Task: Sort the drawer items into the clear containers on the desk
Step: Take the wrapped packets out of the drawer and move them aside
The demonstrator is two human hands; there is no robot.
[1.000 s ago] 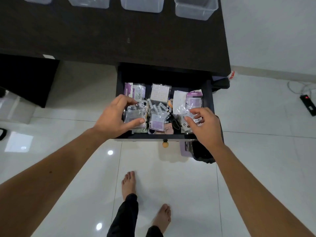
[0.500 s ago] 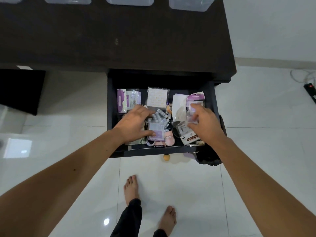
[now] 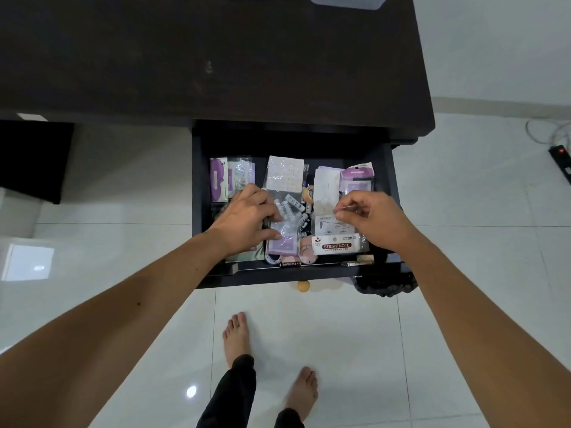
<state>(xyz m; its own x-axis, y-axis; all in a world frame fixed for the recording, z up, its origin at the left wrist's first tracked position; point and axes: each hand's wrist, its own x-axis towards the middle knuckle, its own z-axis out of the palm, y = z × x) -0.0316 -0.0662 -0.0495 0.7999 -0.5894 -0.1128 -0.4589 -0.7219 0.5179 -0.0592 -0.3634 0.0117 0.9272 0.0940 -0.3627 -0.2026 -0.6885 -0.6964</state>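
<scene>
The dark drawer [image 3: 197, 211] stands pulled out under the desk, full of small packets. My left hand [image 3: 247, 220] lies low over the drawer's left middle, fingers curled onto a clear packet with a purple card [image 3: 282, 244] and loose white batteries [image 3: 293, 208]; whether it grips anything is hidden. My right hand [image 3: 370, 214] pinches the edge of a thin clear plastic packet [image 3: 341, 208] between thumb and fingertips, above a white sticky note pack [image 3: 336, 246]. One clear container [image 3: 349, 2] shows at the desk's far edge.
Purple packets [image 3: 217, 180] lie at the drawer's back left, a sticker sheet [image 3: 285, 174] at back centre, and a purple-topped packet [image 3: 358, 177] at back right. The dark desk top [image 3: 216, 57] spreads beyond. A black bin bag [image 3: 386, 284] sits right of the drawer, and a power strip [image 3: 560, 162] lies on the floor.
My left hand has dropped from holding a packet up to lying low among the drawer's items. My right hand has closed on a thin clear packet. The view has tilted down, cutting off most containers.
</scene>
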